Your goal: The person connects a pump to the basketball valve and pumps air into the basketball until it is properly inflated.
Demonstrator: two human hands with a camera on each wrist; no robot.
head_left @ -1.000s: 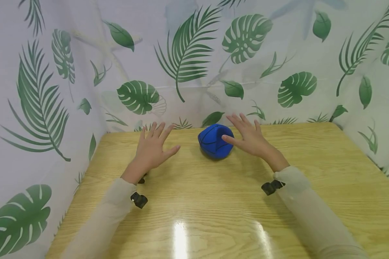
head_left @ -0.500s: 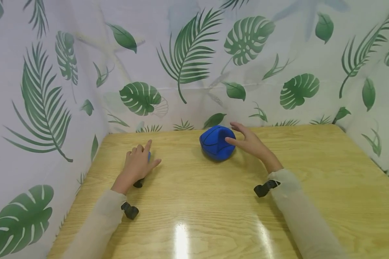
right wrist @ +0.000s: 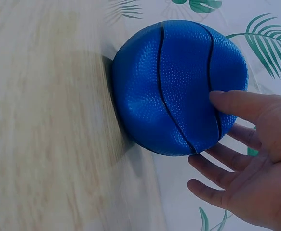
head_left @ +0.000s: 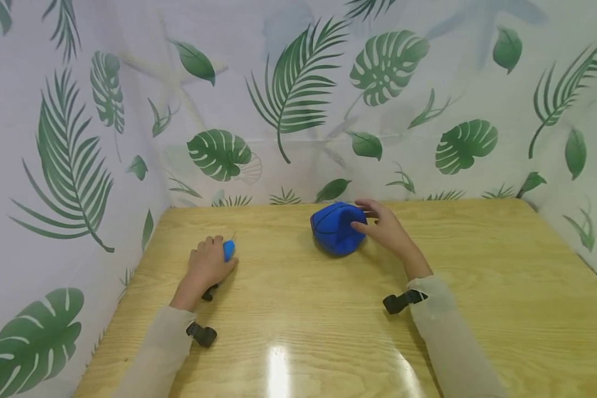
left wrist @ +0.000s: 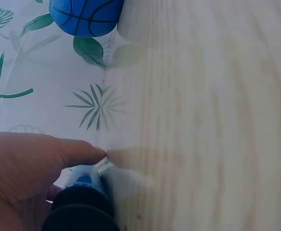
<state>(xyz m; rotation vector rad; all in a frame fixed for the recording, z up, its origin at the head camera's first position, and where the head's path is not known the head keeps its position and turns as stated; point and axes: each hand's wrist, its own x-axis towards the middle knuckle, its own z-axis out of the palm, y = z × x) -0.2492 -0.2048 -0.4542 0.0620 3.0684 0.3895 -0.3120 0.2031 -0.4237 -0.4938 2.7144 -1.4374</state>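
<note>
A blue basketball (head_left: 335, 229) with black seams sits dented and partly deflated near the table's back. Beside it is my right hand (head_left: 388, 226). Its straight thumb overlaps the front of the ball (right wrist: 174, 91), and the loosely bent fingers lie at the ball's far side; firm contact cannot be made out. At the left, my left hand (head_left: 209, 262) grips what looks like a small ball pump (head_left: 228, 250) with a blue end and a thin needle. The left wrist view shows a dark cylindrical body (left wrist: 82, 209) beside the thumb; most of the thing is hidden by the hand.
The wooden table (head_left: 288, 298) meets a white cloth backdrop (head_left: 298, 110) with green leaf prints at its back and sides. Each wrist wears a small black camera mount, one on the left wrist (head_left: 202, 334) and another on the right (head_left: 403, 301).
My left hand has come down and to the left from hovering spread, and its fingers have curled round the pump. My right hand has drawn its fingers inward beside the ball.
</note>
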